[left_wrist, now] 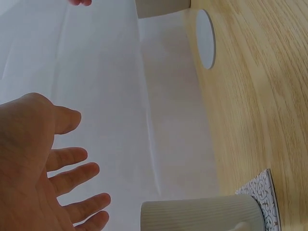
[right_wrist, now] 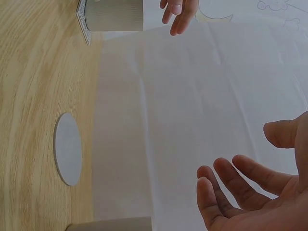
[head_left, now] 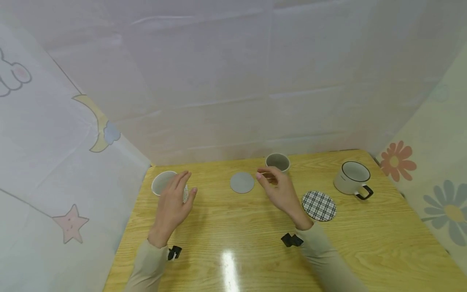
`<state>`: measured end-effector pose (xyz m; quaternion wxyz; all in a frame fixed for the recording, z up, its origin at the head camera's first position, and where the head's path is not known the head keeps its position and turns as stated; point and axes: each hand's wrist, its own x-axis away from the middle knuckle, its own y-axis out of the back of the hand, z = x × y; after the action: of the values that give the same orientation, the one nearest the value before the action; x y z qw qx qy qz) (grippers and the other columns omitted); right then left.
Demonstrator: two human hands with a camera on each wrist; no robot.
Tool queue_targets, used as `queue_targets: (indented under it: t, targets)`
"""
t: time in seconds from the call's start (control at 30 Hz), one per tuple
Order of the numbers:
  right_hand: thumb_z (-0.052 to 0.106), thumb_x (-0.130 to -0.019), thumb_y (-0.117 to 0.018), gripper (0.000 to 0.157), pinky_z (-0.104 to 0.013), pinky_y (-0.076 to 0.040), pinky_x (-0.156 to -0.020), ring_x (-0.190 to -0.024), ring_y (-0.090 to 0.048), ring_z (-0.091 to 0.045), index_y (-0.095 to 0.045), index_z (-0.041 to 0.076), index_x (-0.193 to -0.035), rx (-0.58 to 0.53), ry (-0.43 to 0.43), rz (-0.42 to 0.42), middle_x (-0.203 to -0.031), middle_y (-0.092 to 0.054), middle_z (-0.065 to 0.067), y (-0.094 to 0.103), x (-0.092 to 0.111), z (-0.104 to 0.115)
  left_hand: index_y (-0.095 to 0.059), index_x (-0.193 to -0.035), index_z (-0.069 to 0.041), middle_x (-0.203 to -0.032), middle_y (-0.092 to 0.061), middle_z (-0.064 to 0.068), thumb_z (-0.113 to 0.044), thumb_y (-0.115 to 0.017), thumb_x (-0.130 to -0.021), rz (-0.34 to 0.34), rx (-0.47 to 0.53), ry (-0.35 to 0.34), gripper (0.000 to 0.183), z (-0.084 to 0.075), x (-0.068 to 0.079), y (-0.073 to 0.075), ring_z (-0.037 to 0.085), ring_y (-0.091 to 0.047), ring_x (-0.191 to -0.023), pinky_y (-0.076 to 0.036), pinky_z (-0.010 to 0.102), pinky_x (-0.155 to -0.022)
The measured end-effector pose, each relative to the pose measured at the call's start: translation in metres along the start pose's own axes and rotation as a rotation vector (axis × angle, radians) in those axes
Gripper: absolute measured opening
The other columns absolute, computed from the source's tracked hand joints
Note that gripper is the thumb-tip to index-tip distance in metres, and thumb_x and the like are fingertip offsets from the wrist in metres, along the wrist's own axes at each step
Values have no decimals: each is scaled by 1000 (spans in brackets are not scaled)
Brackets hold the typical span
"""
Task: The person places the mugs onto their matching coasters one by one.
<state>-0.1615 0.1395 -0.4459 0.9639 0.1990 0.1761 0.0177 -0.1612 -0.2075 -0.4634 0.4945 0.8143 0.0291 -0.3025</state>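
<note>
My left hand (head_left: 173, 205) hovers over a pale ribbed cup (left_wrist: 202, 214), fingers spread and holding nothing. That cup stands on a white coaster with a scroll pattern (left_wrist: 261, 195), mostly covered in the head view. My right hand (head_left: 281, 194), its fingers loosely bent and nothing between them, is in front of a small grey-white cup (head_left: 278, 160), hiding its lower part. In the right wrist view, a gap shows between the right fingers and that cup's edge (right_wrist: 115, 224). A round grey coaster (head_left: 242, 182) lies flat between the two hands.
Right of the right forearm lies a round black-and-white plaid coaster (head_left: 319, 206). Farther right stands a white mug (head_left: 346, 182) with a black rim and black handle. White sheets (head_left: 211, 89) with printed drawings enclose the wooden table (head_left: 226, 231) behind and on both sides.
</note>
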Motion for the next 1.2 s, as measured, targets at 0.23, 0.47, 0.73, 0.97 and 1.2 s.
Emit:
queue_targets:
  t: [0.23, 0.47, 0.73, 0.97, 1.2]
  targets:
    - [23, -109, -65, 31, -40, -59, -96, -118, -71, -31, -71, 6, -134, 31, -16, -31, -133, -72, -15, 11, 2, -7, -56, -151, 1, -154, -58, 20, -24, -73, -103, 40, 19, 18, 57, -4, -4, -7, 45, -54, -143, -44, 63, -118]
    - [23, -110, -64, 33, -50, -58, -100, -121, -70, -37, -70, 2, -134, 34, -37, -61, -132, -72, -17, 21, 5, -13, -53, -154, -1, -157, -56, 19, -28, -69, -106, 83, 26, 30, 58, -5, -8, -17, 43, -54, -144, -44, 61, -119]
    - [24, -109, -64, 34, -44, -59, -96, -118, -71, -37, -70, 3, -135, 78, -34, -99, -132, -72, -17, 29, 7, -21, -54, -155, -3, -157, -56, 18, -28, -69, -106, 104, 38, 40, 57, -6, -9, -26, 43, -52, -146, -42, 61, -120]
    - [22, -109, -64, 33, -27, -57, -94, -117, -71, -37, -70, 1, -134, 86, -30, -117, -130, -73, -19, 33, 9, -28, -56, -152, -2, -156, -57, 18, -32, -66, -107, 130, 9, 34, 56, -4, -10, -38, 44, -53, -145, -42, 59, -121]
    - [23, -109, -63, 32, -12, -51, -91, -117, -71, -37, -70, 1, -133, 81, -49, -139, -131, -73, -19, 38, 11, -35, -55, -153, -1, -157, -55, 19, -34, -64, -108, 166, 38, 47, 56, -5, -12, -48, 45, -51, -146, -41, 61, -122]
